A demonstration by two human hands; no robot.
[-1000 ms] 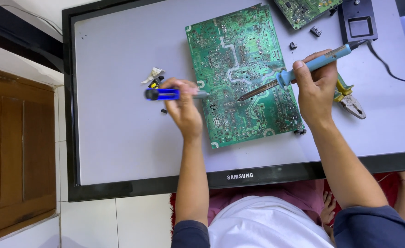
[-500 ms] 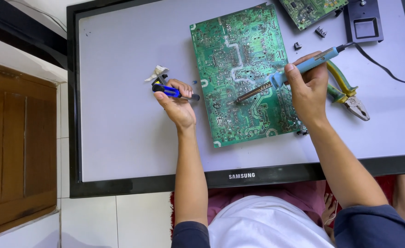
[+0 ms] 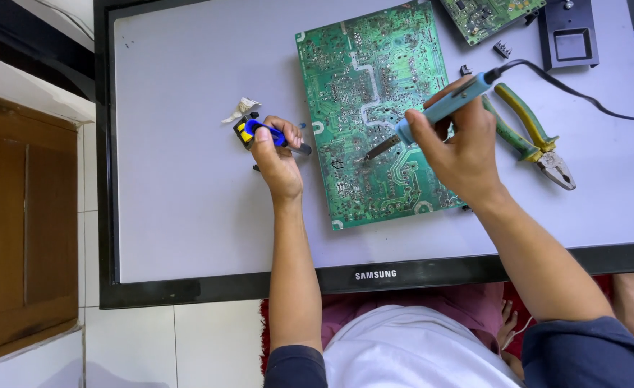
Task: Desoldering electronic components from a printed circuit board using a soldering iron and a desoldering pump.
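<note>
Circuit board (image 3: 374, 108), green and lying solder side up, sits right of centre on the pale surface (image 3: 187, 179), which looks to be a flat screen laid face down. Your right hand (image 3: 461, 147) is closed round the blue soldering iron (image 3: 443, 108), its tip resting on a joint near the board's left-middle, so the step in hand looks like heating that joint. Your left hand (image 3: 277, 154), well apart from the right and just left of the board, is clamped on a blue and yellow tool (image 3: 263, 133), likely a solder sucker; a scrap of crumpled paper (image 3: 239, 109) lies just beyond it. The next move probably calls for a steady tip and bringing that tool to the same joint. Green-handled pliers (image 3: 529, 133) lie right of your right hand, and a second board (image 3: 489, 14) sits at the far edge.
</note>
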